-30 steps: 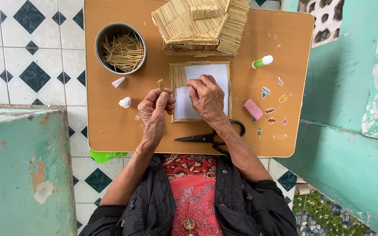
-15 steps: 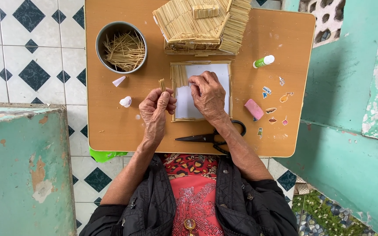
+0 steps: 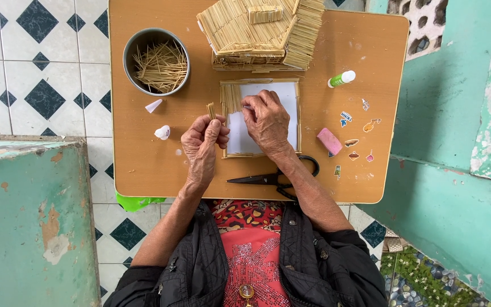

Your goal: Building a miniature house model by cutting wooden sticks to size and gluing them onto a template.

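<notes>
Overhead, left hand pinches one small bundle of sticks between closed fingertips, just beside right hand, whose fingers press together on one white panel; one pair of scissors lies behind the wrists

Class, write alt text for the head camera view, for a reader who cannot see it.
Seen from above, a person's left hand pinches a small bundle of sticks while the right hand presses a white panel partly lined with sticks on a wooden table. A stick-built house, metal bowl and scissors lie nearby.
</notes>
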